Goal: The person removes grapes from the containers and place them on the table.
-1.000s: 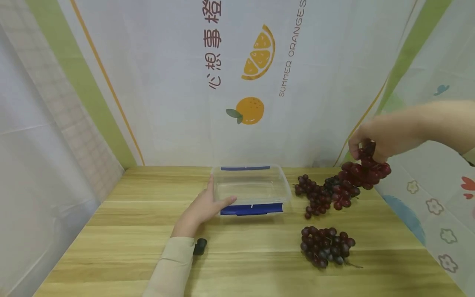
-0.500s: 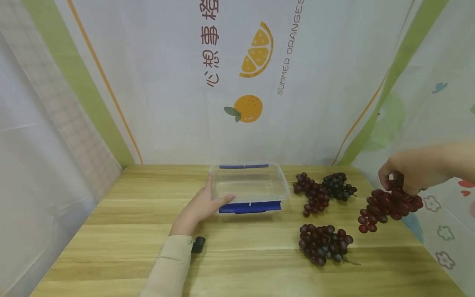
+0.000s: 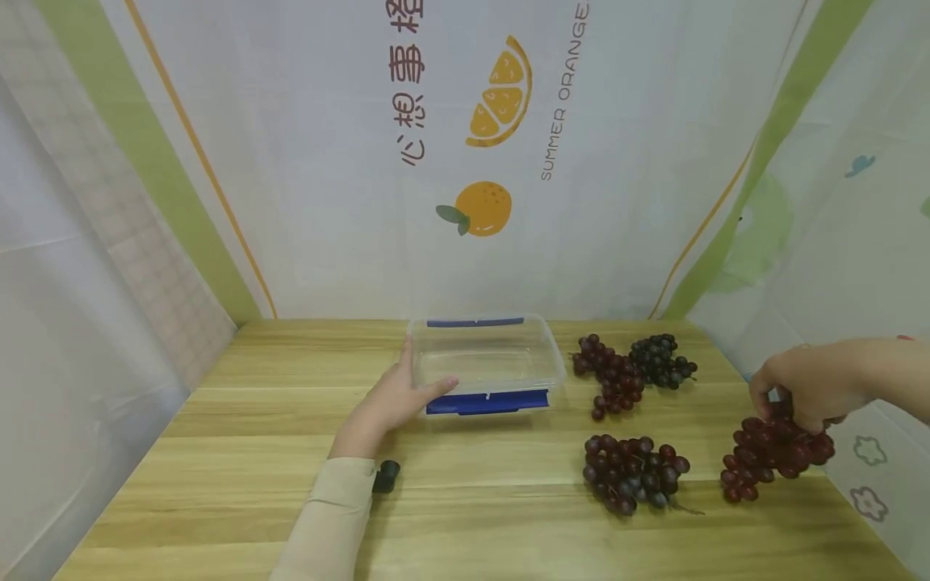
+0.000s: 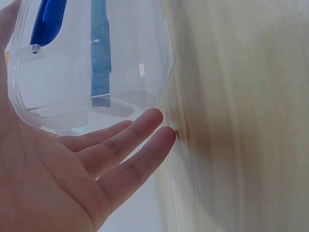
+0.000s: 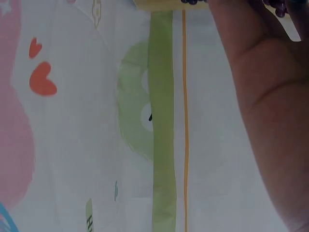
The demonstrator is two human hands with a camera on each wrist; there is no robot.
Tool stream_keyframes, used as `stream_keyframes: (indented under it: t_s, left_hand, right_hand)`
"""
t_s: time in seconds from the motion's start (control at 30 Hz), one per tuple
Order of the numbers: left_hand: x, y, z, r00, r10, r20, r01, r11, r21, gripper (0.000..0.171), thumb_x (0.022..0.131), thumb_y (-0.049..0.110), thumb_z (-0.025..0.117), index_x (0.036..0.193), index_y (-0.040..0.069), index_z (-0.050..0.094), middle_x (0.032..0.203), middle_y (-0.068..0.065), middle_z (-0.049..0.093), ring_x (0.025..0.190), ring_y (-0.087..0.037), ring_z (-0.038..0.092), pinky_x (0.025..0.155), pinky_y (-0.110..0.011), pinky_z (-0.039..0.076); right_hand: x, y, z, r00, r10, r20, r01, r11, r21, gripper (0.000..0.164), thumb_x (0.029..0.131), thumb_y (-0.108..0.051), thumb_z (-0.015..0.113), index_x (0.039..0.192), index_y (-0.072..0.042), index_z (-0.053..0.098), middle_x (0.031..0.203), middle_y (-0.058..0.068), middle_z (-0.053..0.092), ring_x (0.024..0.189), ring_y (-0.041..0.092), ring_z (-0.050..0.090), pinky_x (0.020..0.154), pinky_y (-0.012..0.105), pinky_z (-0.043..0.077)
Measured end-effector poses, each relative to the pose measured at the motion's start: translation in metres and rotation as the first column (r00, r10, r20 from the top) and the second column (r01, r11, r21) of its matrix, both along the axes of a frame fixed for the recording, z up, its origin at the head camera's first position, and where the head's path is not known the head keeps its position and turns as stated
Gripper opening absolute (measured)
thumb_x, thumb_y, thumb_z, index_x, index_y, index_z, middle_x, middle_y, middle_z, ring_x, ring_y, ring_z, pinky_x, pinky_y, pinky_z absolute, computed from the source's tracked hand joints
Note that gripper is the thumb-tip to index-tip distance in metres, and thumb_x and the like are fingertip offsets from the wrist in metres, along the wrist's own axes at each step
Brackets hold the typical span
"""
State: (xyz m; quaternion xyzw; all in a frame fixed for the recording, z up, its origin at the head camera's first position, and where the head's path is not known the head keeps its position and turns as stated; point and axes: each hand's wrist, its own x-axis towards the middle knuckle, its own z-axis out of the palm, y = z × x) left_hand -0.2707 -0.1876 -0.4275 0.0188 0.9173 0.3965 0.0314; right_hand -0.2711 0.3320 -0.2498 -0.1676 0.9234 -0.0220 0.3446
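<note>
In the head view my left hand (image 3: 385, 402) rests against the near left corner of a clear plastic food container (image 3: 483, 384) with blue clips. Its thumb lies along the front rim. The left wrist view shows its fingers (image 4: 130, 164) extended beside the container wall (image 4: 130, 53). At the table's right edge my right hand (image 3: 810, 387) holds a bunch of red grapes (image 3: 773, 452) by its top, low over or touching the tabletop; which one I cannot tell. In the right wrist view the palm (image 5: 265, 92) shows, with the fingertips out of frame.
A dark red bunch of grapes (image 3: 617, 379) and a blackish bunch (image 3: 659, 361) lie touching right of the container. Another dark bunch (image 3: 630, 474) lies nearer me. Printed curtains (image 3: 349, 202) close off the wooden table (image 3: 465, 500) behind and at both sides.
My right hand has carried the red grapes away from the far bunches, rightward and toward me, then down near the table, uncovering the blackish bunch. My left hand has stayed at the container.
</note>
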Motion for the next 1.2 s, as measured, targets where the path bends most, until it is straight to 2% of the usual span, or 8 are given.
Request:
stream_keyframes:
  t_s: [0.33, 0.5, 0.57, 0.87, 1.07, 1.13, 1.2]
  left_hand:
    - [0.000, 0.000, -0.001, 1.000, 0.004, 0.002, -0.004, 1.000, 0.001, 0.132, 0.090, 0.082, 0.063, 0.170, 0.013, -0.016, 0.177, -0.027, 0.012, 0.161, -0.049, 0.024, 0.130, -0.066, 0.024]
    - [0.000, 0.001, -0.001, 1.000, 0.002, 0.000, -0.002, 1.000, 0.000, 0.133, 0.090, 0.081, 0.064, 0.170, 0.013, -0.018, 0.177, -0.027, 0.013, 0.161, -0.049, 0.025, 0.130, -0.065, 0.025]
    - [-0.001, 0.002, -0.001, 1.000, 0.001, -0.002, -0.001, 1.000, 0.001, 0.132, 0.090, 0.079, 0.064, 0.170, 0.014, -0.018, 0.176, -0.027, 0.013, 0.161, -0.048, 0.026, 0.131, -0.064, 0.025]
    - [-0.001, 0.005, 0.000, 1.000, -0.008, -0.005, 0.008, 1.000, 0.007, 0.133, 0.089, 0.080, 0.065, 0.170, 0.013, -0.017, 0.176, -0.027, 0.015, 0.161, -0.048, 0.027, 0.131, -0.063, 0.026]
    - [-0.001, 0.006, 0.001, 1.000, -0.009, -0.013, 0.009, 1.000, 0.004, 0.130, 0.092, 0.077, 0.065, 0.170, 0.014, -0.017, 0.176, -0.026, 0.015, 0.161, -0.048, 0.027, 0.131, -0.064, 0.025]
    - [-0.002, 0.007, 0.001, 1.000, -0.009, -0.014, 0.009, 1.000, 0.006, 0.129, 0.092, 0.074, 0.066, 0.170, 0.016, -0.018, 0.176, -0.026, 0.016, 0.161, -0.048, 0.027, 0.131, -0.064, 0.026]
    - [-0.002, 0.007, 0.002, 1.000, -0.010, -0.013, 0.010, 1.000, 0.006, 0.128, 0.093, 0.074, 0.066, 0.170, 0.017, -0.018, 0.176, -0.026, 0.016, 0.160, -0.048, 0.028, 0.131, -0.063, 0.026]
  right_hand:
    - [-0.001, -0.003, -0.032, 1.000, 0.001, 0.007, -0.001, 0.999, -0.038, 0.045, 0.076, 0.017, 0.062, 0.106, -0.017, 0.066, 0.073, 0.000, 0.057, 0.051, 0.007, 0.038, 0.049, 0.019, 0.033]
    - [-0.003, -0.005, -0.045, 0.999, -0.032, 0.027, 0.033, 0.998, -0.053, 0.040, 0.079, 0.011, 0.066, 0.108, -0.017, 0.067, 0.069, -0.002, 0.054, 0.051, 0.007, 0.037, 0.050, 0.019, 0.033]
    - [-0.004, -0.006, -0.050, 0.999, -0.037, 0.029, 0.038, 0.998, -0.059, 0.038, 0.080, 0.010, 0.066, 0.108, -0.016, 0.067, 0.071, -0.001, 0.055, 0.052, 0.007, 0.037, 0.051, 0.020, 0.033]
    - [-0.016, -0.005, -0.072, 0.997, 0.059, -0.055, -0.060, 0.998, -0.018, 0.035, 0.088, 0.003, 0.070, 0.118, -0.014, 0.070, 0.090, 0.003, 0.061, 0.062, 0.012, 0.043, 0.057, 0.027, 0.035]
    - [-0.020, -0.007, -0.080, 0.989, 0.114, -0.096, -0.117, 0.993, -0.030, 0.036, 0.084, 0.008, 0.069, 0.111, -0.016, 0.072, 0.094, 0.002, 0.064, 0.066, 0.013, 0.049, 0.058, 0.028, 0.038]
    - [-0.020, -0.009, -0.083, 0.985, 0.133, -0.106, -0.137, 0.990, -0.031, 0.039, 0.081, 0.011, 0.068, 0.109, -0.016, 0.073, 0.095, -0.001, 0.066, 0.072, 0.012, 0.052, 0.061, 0.028, 0.041]
    - [-0.019, -0.012, -0.085, 0.984, 0.142, -0.109, -0.146, 0.989, -0.032, 0.043, 0.080, 0.012, 0.069, 0.113, -0.013, 0.075, 0.104, 0.002, 0.071, 0.080, 0.014, 0.056, 0.064, 0.030, 0.046]
